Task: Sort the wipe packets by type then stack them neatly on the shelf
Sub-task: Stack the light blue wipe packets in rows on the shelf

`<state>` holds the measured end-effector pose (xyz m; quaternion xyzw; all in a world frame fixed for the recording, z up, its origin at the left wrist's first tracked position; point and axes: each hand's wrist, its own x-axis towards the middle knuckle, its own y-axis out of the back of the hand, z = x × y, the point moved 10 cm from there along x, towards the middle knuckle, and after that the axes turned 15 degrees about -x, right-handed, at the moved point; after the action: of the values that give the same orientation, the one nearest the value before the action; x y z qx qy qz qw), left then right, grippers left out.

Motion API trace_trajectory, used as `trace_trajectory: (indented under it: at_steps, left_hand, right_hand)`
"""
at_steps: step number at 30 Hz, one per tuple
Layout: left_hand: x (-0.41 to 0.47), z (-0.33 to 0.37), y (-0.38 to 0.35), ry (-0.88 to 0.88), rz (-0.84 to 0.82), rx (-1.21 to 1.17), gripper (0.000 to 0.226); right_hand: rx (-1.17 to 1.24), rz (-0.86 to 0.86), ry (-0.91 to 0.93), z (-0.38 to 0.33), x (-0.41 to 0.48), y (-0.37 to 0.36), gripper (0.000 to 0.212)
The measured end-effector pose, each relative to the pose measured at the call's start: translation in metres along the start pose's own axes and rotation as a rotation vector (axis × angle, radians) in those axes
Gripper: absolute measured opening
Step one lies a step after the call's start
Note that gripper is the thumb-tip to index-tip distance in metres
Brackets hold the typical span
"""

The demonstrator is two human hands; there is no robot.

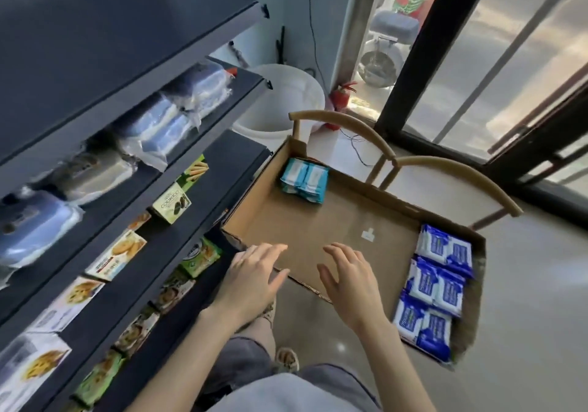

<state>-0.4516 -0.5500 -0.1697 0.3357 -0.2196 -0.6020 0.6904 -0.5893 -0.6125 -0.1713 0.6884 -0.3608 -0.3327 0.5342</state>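
Mixing types is the main risk: the teal packets [304, 179] at centre frame and the dark blue packets [436, 287] at lower right lie well apart in the cardboard box [318, 220], and a hasty grab could combine them. The box appears to rest on a chair [350, 128]; pressing its near rim may tip it. Left grip [251, 271] and right grip [346, 281] hover over that rim, fingers spread wide, holding nothing.

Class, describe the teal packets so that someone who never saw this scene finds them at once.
Find the cardboard box on the wooden chair beside the shelf. In its far left corner sits a small bundle of teal packets. They are pale teal and stand alone, while the dark blue packets line the right wall.
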Motion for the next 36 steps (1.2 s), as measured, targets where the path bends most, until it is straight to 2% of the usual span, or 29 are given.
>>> trace_trajectory:
  at_steps: [8, 13, 24, 31, 36]
  left_hand:
    - [0.126, -0.029, 0.025, 0.02, -0.018, -0.036, 0.044]
    - [0.215, -0.068, 0.028, 0.109, -0.106, -0.073, 0.042]
    - [0.372, -0.158, -0.037, 0.285, -0.292, -0.197, 0.04]
    - [0.428, -0.235, -0.106, 0.479, -0.228, -0.315, 0.039]
    - [0.441, -0.248, -0.108, 0.562, -0.128, -0.323, 0.06]
  right_hand:
    - [0.044, 0.008, -0.059, 0.018, 0.111, -0.005, 0.038]
    - [0.088, -0.076, -0.173, 0.031, 0.198, -0.028, 0.04]
    - [0.158, -0.249, -0.397, 0.08, 0.338, -0.121, 0.036]
    - [0.29, -0.345, -0.566, 0.117, 0.388, -0.214, 0.036]
    - [0.35, -0.284, -0.634, 0.125, 0.401, -0.224, 0.042]
